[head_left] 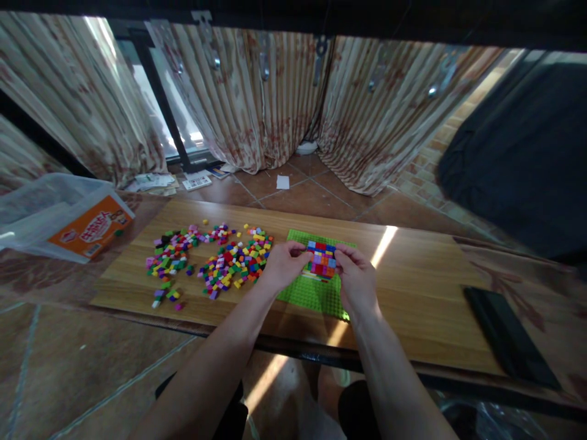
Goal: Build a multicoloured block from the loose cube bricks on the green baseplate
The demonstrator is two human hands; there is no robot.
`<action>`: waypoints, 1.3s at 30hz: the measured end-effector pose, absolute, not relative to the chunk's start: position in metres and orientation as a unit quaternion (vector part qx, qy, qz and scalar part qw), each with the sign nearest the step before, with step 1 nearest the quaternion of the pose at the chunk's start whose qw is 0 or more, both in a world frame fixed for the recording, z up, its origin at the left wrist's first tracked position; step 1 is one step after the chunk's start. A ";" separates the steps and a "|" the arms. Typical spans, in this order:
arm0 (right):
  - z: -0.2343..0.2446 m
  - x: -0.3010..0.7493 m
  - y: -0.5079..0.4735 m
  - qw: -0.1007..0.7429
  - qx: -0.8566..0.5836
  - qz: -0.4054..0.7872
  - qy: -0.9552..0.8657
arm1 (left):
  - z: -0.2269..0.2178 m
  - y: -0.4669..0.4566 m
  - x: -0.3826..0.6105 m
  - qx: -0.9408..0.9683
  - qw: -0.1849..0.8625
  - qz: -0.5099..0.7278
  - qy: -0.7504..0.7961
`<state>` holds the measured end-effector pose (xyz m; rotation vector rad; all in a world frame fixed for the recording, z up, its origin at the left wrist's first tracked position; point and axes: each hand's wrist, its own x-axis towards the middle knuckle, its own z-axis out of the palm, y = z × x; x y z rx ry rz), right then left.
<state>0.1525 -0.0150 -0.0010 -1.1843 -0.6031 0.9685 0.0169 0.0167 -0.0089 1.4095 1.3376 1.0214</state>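
Note:
A block of joined toy bricks [322,260] in red, blue, purple and orange stands over the green baseplate [316,296]. My left hand [290,264] grips its left side, thumb and fingers closed at the edge. On the opposite side my right hand [356,275] pinches the block's right edge. Whether the block is pressed onto the baseplate or held just above it, I cannot tell. A white and red strip shows below the block's near edge. Fingertips cover parts of both sides.
Loose coloured bricks [233,260] lie in heaps left of the baseplate on the wooden board [413,293]. A clear plastic tub [59,208] with an orange label stands at far left. A flat black object [507,336] lies at the right end. Curtains [275,104] hang beyond.

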 end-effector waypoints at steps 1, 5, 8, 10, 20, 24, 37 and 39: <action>-0.001 0.152 -0.015 0.682 -0.528 0.432 -0.264 | -0.009 0.017 0.017 0.563 0.465 0.416 0.542; 0.000 0.153 -0.015 0.677 -0.531 0.442 -0.256 | -0.012 0.017 0.018 0.567 0.459 0.410 0.547; 0.000 0.159 -0.016 0.668 -0.537 0.449 -0.253 | -0.011 0.014 0.017 0.584 0.443 0.406 0.546; -0.002 0.163 -0.018 0.658 -0.545 0.449 -0.260 | -0.008 0.012 0.014 0.596 0.436 0.401 0.542; -0.006 0.162 -0.020 0.509 -0.659 0.195 -0.518 | 0.013 0.020 -0.061 0.632 0.344 0.373 0.586; -0.010 0.159 -0.017 0.414 -0.635 0.159 -0.633 | 0.012 0.024 -0.111 0.663 0.323 0.317 0.596; -0.010 0.160 -0.009 0.364 -0.607 0.215 -0.673 | 0.020 0.013 -0.157 0.653 0.204 0.179 0.707; -0.009 0.160 -0.009 0.363 -0.609 0.211 -0.673 | 0.019 0.012 -0.154 0.656 0.190 0.159 0.713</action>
